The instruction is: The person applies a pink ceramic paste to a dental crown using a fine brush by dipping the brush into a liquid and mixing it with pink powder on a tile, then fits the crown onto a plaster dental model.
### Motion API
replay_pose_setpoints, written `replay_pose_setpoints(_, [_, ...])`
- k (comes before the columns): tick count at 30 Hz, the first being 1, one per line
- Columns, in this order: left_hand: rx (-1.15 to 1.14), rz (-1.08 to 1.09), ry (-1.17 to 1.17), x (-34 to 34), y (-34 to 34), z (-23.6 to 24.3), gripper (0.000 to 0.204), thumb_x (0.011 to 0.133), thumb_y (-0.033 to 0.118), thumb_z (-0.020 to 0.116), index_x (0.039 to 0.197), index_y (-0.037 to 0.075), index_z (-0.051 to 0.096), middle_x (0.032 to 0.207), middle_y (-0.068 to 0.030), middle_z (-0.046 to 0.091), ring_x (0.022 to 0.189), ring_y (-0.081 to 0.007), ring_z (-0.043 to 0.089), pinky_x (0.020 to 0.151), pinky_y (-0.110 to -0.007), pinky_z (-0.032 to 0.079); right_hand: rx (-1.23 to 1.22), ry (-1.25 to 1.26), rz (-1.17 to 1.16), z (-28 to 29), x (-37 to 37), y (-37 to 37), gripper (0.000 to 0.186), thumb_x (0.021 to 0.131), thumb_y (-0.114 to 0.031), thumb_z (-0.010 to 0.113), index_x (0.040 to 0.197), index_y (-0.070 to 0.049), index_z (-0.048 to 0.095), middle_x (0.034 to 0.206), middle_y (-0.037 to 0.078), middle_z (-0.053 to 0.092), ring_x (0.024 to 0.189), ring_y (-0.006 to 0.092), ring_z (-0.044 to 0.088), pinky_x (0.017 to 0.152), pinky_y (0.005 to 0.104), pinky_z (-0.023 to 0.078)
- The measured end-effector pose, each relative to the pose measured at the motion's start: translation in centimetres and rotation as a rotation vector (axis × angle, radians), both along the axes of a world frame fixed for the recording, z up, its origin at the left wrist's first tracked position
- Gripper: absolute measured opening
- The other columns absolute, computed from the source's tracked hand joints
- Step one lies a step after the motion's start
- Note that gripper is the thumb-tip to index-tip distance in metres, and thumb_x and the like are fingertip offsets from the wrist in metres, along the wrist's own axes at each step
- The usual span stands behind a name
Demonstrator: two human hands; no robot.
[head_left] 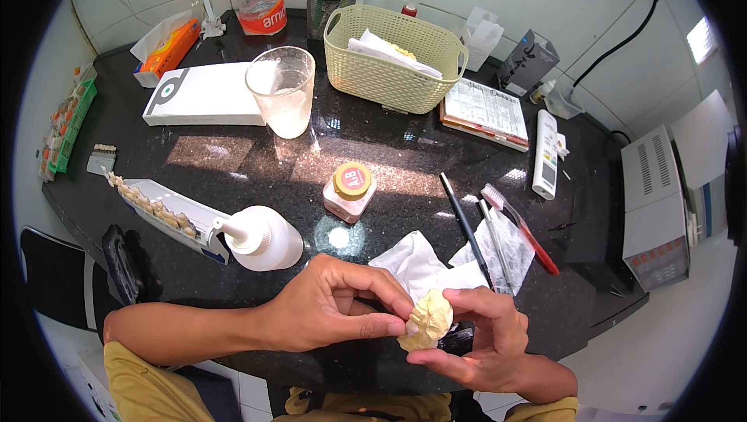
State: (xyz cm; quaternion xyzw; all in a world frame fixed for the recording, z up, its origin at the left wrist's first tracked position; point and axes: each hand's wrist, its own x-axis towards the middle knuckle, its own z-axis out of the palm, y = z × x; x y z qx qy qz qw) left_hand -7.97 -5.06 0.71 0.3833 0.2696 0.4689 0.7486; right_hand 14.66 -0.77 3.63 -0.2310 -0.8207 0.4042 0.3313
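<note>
Pale lettering on an orange bottle label [263,15] and a jar lid [353,181] (red-centred), dark script on a notepad [485,113].

A pale green basket [373,83] stands near the far edge of a black counter [117,114], beside a mesh pen holder [317,13]. An orange tissue box [173,48] sits toward the far left corner; a green tray [76,130] of what may be small packets lines the left edge. A white remote [546,153] lies toward the right edge.
</note>
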Motion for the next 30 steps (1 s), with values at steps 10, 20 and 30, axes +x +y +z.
replay_pose_setpoints(10, [-0.016, -0.007, -0.013, 0.1, 0.1, 0.1, 0.018, 0.087, -0.001, 0.068, 0.104, -0.005, 0.066, 0.11, -0.012, 0.064, 0.105, -0.0156, 0.061, 0.092, -0.029, 0.053, -0.039, 0.094, -0.034, -0.1, -0.2, 0.1, 0.063, 0.066, -0.011, 0.089, 0.117, 0.009, 0.057, 0.097, 0.019, 0.067, 0.075, 0.0179, 0.07, 0.062, 0.026, 0.057])
replay_pose_setpoints(20, [0.022, -0.037, 0.023, -0.6, 0.8, 0.8, 0.017, 0.084, -0.009, 0.066, 0.101, -0.006, 0.069, 0.109, -0.018, 0.063, 0.103, -0.0207, 0.063, 0.088, -0.031, 0.053, 0.126, 0.04, -0.058, -0.3, -0.3, -0.1, 0.072, 0.061, -0.022, 0.093, 0.113, 0.006, 0.051, 0.088, 0.016, 0.066, 0.072, 0.0186, 0.068, 0.059, 0.0259, 0.055])
replay_pose_setpoints(30, [-0.013, -0.051, -0.012, -0.5, 0.9, 0.4, 0.017, 0.085, -0.008, 0.066, 0.101, -0.006, 0.069, 0.109, -0.0176, 0.064, 0.103, -0.0207, 0.062, 0.088, -0.03, 0.053, 0.172, 0.069, -0.103, -0.8, -0.5, -0.1, 0.073, 0.059, -0.025, 0.094, 0.111, 0.006, 0.053, 0.083, 0.016, 0.066, 0.068, 0.0203, 0.068, 0.054, 0.0265, 0.054])
